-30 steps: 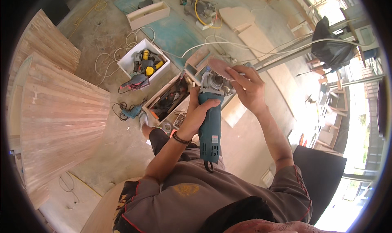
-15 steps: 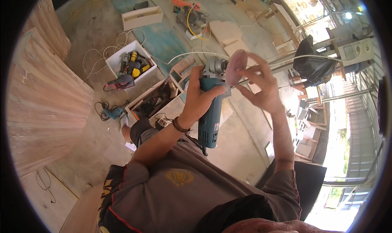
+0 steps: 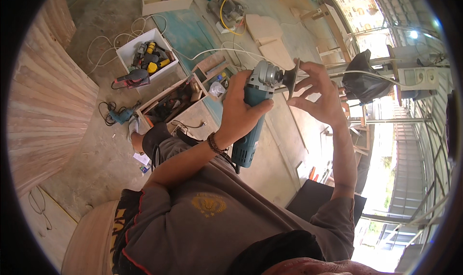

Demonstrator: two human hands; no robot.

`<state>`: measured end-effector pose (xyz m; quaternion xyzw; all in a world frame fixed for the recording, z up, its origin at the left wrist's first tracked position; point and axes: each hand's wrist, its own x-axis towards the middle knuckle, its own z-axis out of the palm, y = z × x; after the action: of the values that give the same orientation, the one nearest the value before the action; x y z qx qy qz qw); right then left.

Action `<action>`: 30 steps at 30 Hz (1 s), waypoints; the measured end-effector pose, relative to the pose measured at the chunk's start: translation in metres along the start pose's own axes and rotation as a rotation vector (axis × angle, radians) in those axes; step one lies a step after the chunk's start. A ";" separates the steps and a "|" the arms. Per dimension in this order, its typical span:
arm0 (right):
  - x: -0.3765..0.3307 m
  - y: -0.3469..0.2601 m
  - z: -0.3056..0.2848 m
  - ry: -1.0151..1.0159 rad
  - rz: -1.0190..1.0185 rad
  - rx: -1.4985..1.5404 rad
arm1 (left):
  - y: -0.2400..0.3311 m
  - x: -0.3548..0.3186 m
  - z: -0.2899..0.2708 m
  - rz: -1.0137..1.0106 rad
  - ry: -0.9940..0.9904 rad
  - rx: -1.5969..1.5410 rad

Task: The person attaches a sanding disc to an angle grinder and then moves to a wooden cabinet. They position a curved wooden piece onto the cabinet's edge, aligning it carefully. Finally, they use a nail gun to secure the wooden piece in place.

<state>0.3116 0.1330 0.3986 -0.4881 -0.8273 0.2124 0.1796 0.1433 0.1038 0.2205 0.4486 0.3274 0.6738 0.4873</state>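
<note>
My left hand (image 3: 239, 103) is wrapped round the teal body of an angle grinder (image 3: 248, 147), which tilts with its silver gear head up. On the grinder's spindle is a sanding disc (image 3: 290, 78) with a dark backing pad, seen almost edge-on. My right hand (image 3: 319, 92) is curled about the disc's rim, the index finger at its upper edge and the thumb at its lower edge. The middle fingers are bent behind the disc's face.
A white box of power tools (image 3: 153, 58) and a wooden tray of tools (image 3: 172, 106) stand on the floor at the left. A teal drill (image 3: 123, 115) lies beside them. Wooden panels (image 3: 53, 96) rise at far left. A black bag (image 3: 366, 75) is at the right.
The disc has turned from showing its pinkish face to nearly edge-on. My right hand has shifted right and its fingers now meet the rim. My view has moved slightly.
</note>
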 end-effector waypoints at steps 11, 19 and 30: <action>-0.002 -0.019 0.015 -0.107 0.428 -0.014 | 0.005 -0.019 -0.009 -0.111 -0.053 -0.006; -0.031 -0.014 0.013 -0.152 0.309 0.035 | 0.012 -0.028 -0.011 -0.163 -0.114 0.021; -0.050 -0.023 0.021 -0.090 0.506 0.029 | 0.014 -0.037 -0.007 -0.247 -0.172 -0.013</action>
<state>0.3069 0.0753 0.3880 -0.6668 -0.6831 0.2839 0.0906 0.1358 0.0644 0.2195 0.4577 0.3330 0.5699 0.5957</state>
